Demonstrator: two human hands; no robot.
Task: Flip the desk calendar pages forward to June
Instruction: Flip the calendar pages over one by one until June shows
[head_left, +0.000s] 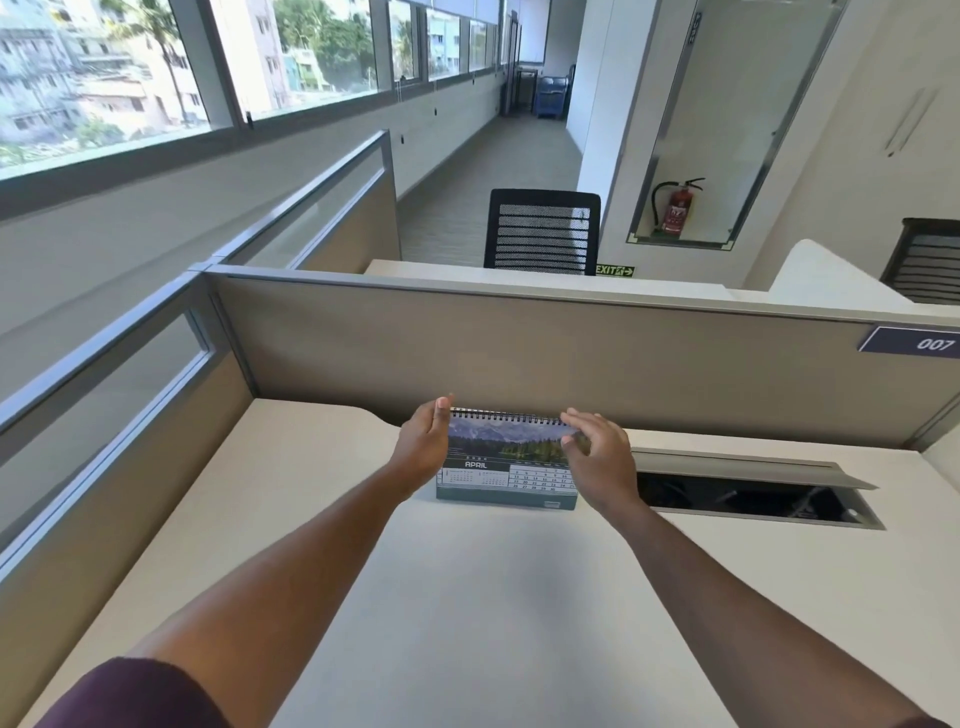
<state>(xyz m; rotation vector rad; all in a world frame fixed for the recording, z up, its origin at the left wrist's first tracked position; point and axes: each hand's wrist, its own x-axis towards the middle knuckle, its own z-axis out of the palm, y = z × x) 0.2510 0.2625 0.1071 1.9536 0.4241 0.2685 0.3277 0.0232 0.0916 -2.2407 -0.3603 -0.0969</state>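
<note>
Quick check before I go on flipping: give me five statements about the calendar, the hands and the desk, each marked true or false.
1. The desk calendar shows APRIL. True.
2. The left hand is at the calendar's left edge. True.
3. The right hand rests flat on the desk, away from the calendar. False: it is at the calendar's upper right corner, fingers over the page.
4. The cable hatch to the right of the calendar is closed. False: its lid is up and the dark opening shows.
5. The partition's number plate reads 007. True.
</note>
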